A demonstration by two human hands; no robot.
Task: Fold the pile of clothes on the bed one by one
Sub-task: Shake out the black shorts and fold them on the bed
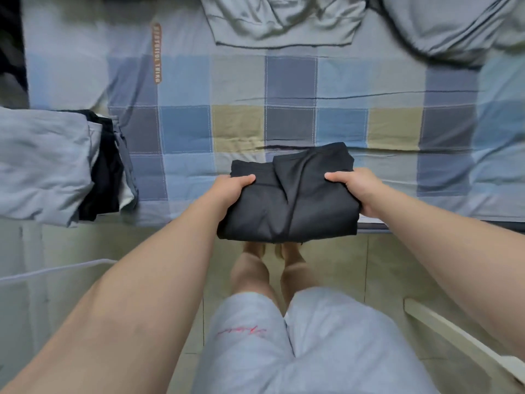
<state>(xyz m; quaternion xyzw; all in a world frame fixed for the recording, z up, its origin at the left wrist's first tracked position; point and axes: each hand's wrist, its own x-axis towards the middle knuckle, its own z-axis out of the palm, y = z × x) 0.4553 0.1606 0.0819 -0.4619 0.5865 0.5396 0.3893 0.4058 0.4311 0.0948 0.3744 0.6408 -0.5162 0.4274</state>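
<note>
A bed point(426, 225) is seen across the upper half, covered by a sheet point(238, 81) checked in blue, grey and olive. An orange label point(156, 52) is seen on the sheet at the left. Below the bed's dark edge, a floor point(341, 265) of pale tiles is shown. A white bar point(454, 336) is set aslant at the lower right. Everything is lit softly and evenly.

The black garment point(289, 200) between the left grip point(231, 190) and right grip point(359, 191) is smooth cloth with a faint sheen. Beyond the grips, the checked bed sheet point(238, 81) is matt woven cloth with pale stitching. Left of them, the grey folded stack point(42, 163) looks soft, matt, lightly creased.
</note>
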